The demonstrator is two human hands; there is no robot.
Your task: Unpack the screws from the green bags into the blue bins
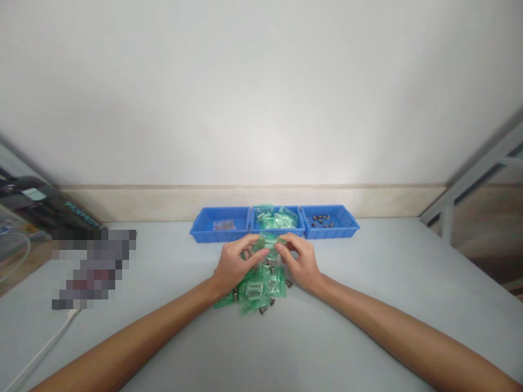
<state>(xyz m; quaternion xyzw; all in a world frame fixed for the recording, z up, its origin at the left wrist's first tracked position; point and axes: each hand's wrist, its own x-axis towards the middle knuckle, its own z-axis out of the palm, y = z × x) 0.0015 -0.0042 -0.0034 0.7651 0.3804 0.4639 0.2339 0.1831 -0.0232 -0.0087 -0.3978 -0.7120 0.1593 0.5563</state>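
Note:
Both hands pinch one small green plastic bag (pixel 268 241) between them, just above a pile of green bags (pixel 257 288) on the table. My left hand (pixel 235 264) grips the bag's left end, and my right hand (pixel 300 261) grips its right end. Several small metal parts (pixel 262 310) lie loose in and around the pile. Behind the hands stand three blue bins: the left bin (pixel 220 224) holds a small clear bag, the middle bin (pixel 278 218) holds green bags, the right bin (pixel 329 222) holds several small dark parts.
The grey table (pixel 368 305) runs back to a white wall. A white cable (pixel 44 345) lies at the front left beside a blurred-out object (pixel 92 267). A dark package (pixel 41 204) sits far left. A metal frame (pixel 469 185) stands at the right.

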